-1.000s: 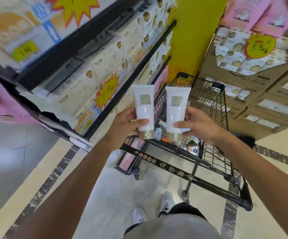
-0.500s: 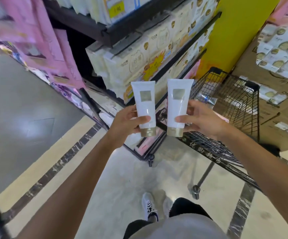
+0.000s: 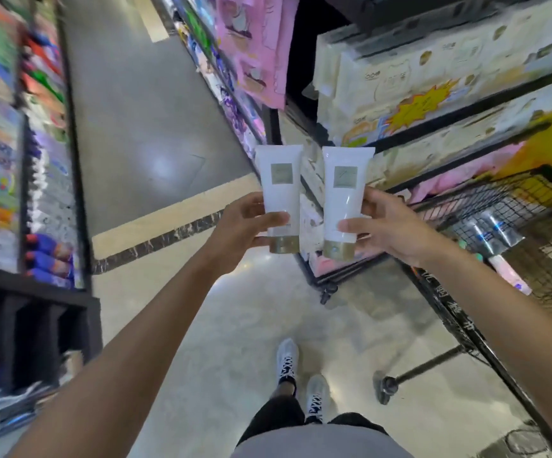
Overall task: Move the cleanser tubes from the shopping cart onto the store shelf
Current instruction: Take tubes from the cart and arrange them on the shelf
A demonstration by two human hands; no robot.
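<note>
Two cleanser tubes held upright above the aisle floor, one in each of the hands.

The left hand [image 3: 242,226] gripped the left tube [image 3: 279,196] near its gold cap, thumb across the front; the right hand [image 3: 387,226] clasped the right tube [image 3: 345,200] likewise. The tubes stood cap-down, just beside each other without touching. The shopping cart [image 3: 512,226] stood to the right, further tubes lying in its basket. Shelves [image 3: 466,104] of packaged goods rose behind the tubes.
</note>
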